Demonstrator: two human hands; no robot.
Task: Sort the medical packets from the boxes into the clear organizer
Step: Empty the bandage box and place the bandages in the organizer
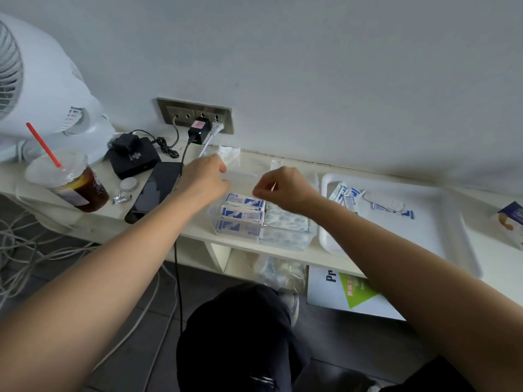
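Medical packets [244,213], flat white-and-blue paper sachets, lie stacked in the left compartments of the clear plastic organizer [310,236] on the pale shelf [195,230]. Blue-patterned ones fill its right side. More loose packets [351,199] lie in the white plastic tray [452,250] just beside it. I judge the sorting well along, between placements. The next move calls for a reach right to the tray, a pinch on one sachet, and a drop into the matching compartment.

My left hand [205,179] is stretched past the organizer's far edge with its fingers curled downward; I cannot tell whether it holds anything. My right hand [285,188] hovers over the organizer, thumb and forefinger drawn together, perhaps on a thin pale sliver that I cannot make out.
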